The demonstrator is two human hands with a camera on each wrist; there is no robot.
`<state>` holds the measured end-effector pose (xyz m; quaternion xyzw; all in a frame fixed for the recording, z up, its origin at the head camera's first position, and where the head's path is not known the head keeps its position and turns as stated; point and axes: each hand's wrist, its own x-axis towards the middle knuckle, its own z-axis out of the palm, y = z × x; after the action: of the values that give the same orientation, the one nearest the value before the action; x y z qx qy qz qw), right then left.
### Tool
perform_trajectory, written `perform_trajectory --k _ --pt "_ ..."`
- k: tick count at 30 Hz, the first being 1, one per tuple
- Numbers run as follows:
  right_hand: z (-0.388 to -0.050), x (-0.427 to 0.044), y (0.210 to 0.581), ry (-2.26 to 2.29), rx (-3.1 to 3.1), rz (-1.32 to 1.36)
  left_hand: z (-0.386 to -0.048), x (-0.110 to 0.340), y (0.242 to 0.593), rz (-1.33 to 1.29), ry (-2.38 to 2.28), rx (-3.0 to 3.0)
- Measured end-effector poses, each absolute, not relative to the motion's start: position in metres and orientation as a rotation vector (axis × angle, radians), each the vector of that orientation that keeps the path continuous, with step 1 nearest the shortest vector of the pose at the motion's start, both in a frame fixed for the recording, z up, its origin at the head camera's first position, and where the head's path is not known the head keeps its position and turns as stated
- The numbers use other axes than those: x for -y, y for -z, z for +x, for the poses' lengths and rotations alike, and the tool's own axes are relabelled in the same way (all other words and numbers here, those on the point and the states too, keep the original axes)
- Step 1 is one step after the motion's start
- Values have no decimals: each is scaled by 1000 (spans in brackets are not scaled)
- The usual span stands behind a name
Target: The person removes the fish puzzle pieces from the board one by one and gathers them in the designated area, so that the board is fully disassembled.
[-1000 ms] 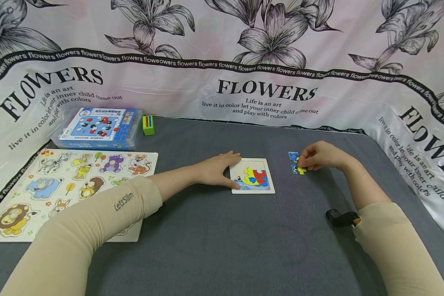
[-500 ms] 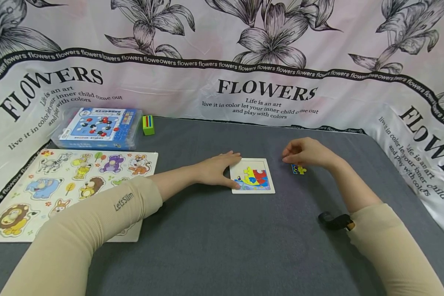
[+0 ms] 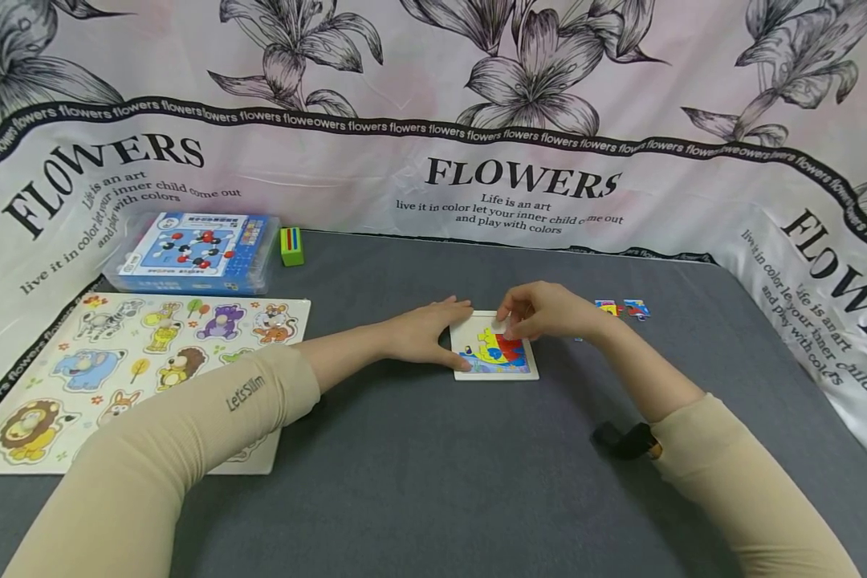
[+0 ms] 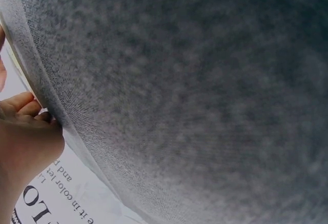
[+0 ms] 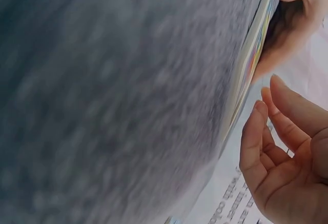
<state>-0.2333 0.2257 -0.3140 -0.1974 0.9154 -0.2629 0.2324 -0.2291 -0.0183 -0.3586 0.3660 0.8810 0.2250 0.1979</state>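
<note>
A small square puzzle board with a pale rim lies on the grey cloth, partly filled with yellow, red and blue pieces. My left hand rests at its left side, thumb on the lower left corner and fingers spread along the upper left. Over the board's upper right part, my right hand pinches a small piece between thumb and fingers; the piece is mostly hidden. In the right wrist view, that hand has its thumb and fingertips close together beside the board.
Loose puzzle pieces lie right of the board, partly behind my right forearm. At the left are a large animal board, a clear-and-blue box and a green block. A flower-printed cloth rises behind.
My right hand has moved left from the loose pieces to above the puzzle board, which uncovers pieces farther right. My left hand has stayed on the board.
</note>
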Motion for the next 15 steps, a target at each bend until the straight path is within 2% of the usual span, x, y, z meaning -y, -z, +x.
perform_trajectory --k 15 --pt "-228 -210 322 670 -2502 -702 -227 18 355 1018 -641 -2461"
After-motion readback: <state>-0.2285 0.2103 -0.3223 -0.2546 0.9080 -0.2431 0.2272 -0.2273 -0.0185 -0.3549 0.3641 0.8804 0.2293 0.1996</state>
